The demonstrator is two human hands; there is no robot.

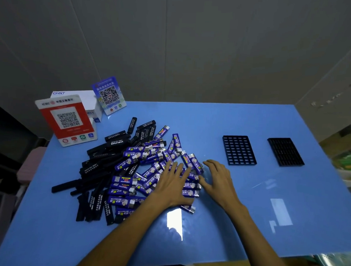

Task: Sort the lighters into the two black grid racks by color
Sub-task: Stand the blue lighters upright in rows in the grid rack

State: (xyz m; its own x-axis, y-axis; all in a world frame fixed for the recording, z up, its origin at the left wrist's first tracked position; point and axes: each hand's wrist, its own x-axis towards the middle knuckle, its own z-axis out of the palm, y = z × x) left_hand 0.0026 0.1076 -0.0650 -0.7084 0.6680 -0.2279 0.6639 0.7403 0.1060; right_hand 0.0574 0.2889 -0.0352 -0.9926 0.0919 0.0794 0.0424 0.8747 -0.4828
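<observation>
At the left of the frame I see black lighters (pixel 100 167) heaped on the blue desk (pixel 268 207), purple lighters (pixel 147 161) piled at centre. My left hand (pixel 172 183) lies flat on them, grip wide; my right hand (pixel 219 179), fingers spread, touches their edge. Two empty black racks (pixel 238 150) (pixel 285 151) sit right of centre.

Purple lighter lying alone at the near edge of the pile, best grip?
Pinch that purple lighter across its long sides at mid-body, coming from above. It lies flat on the table, metal end pointing right, with open space on its near side for a finger.
</observation>
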